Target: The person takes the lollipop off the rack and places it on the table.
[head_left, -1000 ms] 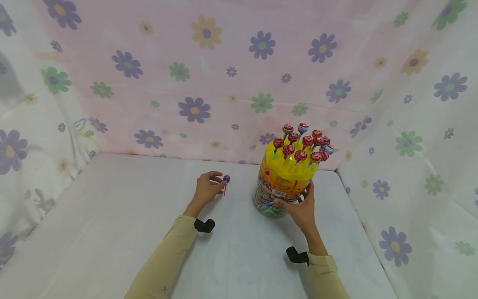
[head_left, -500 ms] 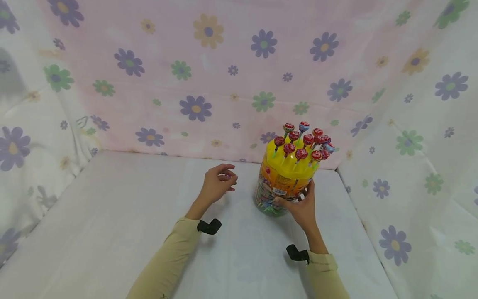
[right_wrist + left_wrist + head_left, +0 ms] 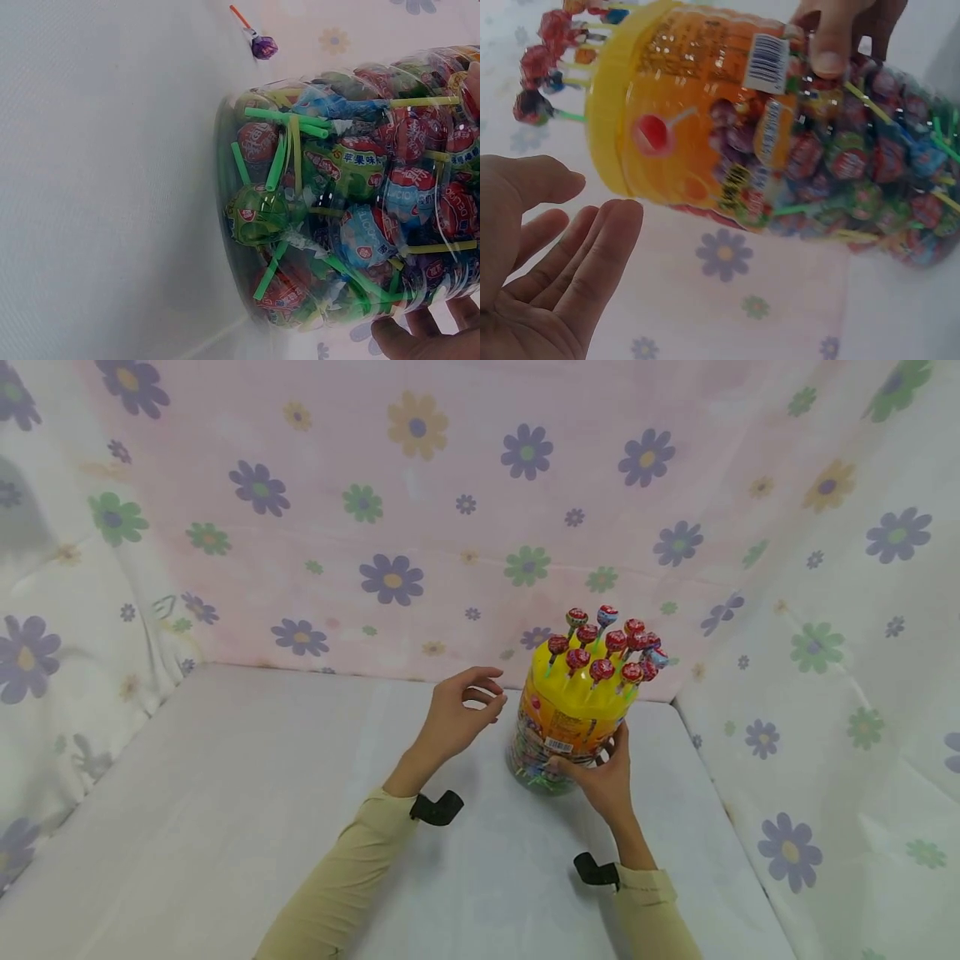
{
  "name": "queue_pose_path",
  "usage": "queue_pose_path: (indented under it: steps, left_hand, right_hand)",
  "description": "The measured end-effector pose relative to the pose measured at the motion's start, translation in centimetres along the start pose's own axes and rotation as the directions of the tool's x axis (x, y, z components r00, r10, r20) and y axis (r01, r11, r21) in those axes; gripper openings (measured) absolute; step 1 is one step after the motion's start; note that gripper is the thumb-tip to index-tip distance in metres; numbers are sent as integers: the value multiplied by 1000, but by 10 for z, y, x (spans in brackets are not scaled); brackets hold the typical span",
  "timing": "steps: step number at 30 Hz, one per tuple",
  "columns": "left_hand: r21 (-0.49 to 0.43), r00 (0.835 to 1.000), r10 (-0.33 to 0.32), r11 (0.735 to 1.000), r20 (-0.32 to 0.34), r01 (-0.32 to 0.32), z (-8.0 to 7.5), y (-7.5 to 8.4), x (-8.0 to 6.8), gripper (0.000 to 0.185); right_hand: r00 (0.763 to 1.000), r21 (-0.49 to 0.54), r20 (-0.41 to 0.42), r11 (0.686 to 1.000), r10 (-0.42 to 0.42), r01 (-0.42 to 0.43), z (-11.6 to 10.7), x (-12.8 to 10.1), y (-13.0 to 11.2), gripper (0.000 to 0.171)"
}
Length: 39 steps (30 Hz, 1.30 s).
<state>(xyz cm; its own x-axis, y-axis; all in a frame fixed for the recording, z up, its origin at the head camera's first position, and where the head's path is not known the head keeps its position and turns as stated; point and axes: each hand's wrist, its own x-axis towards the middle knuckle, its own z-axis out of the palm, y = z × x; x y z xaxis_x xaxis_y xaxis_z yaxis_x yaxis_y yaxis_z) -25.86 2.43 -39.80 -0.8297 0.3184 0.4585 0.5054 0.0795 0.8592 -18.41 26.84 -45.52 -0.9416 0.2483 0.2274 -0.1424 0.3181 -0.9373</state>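
A clear jar full of wrapped lollipops stands on the white tabletop; several red lollipops are stuck upright in its yellow lid. My right hand grips the jar's lower side, its thumb on the label. My left hand hovers just left of the lid with its fingers loose, and the left wrist view shows its palm empty. A purple lollipop lies on the table beyond the jar; in the head view my left hand hides it.
Floral cloth forms a pink back wall and white side walls close around the table. The right wall hangs just beside the jar. Black wrist mounts sit on both beige sleeves.
My left hand lifted off the table beside the purple lollipop and moved up and right toward the jar's lid, empty. The right hand and jar stayed put.
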Motion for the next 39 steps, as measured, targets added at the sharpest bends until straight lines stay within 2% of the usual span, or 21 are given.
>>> queue_pose_path:
  steps: [5,12,22,30,32,39]
  left_hand:
    - [65,996,84,994,31,-86,6,22,13,35]
    - [25,988,144,989,52,-145,16,40,30,37]
    - [36,983,182,983,-18,-182,32,47,42,36]
    - [34,976,208,978,-59,-207,39,49,42,33]
    - [33,974,216,976,-72,-214,41,49,43,31]
    - [-26,967,227,973,-115,-231,47,47,48,27]
  right_hand:
    - [1000,5,0,1000,2,-2,-1,-1,-2,99]
    - [999,1,-2,999,50,-50,-2,1,1,102]
    - [999,-5,-8,999,50,-50,-2,0,0,102]
    - [999,-16,-6,999,52,-52,1,0,-3,101]
    - [999,-16,-11,999,49,-50,1,2,3,102]
    - [998,-13,-12,998,67,-67,0,-1,-3,102]
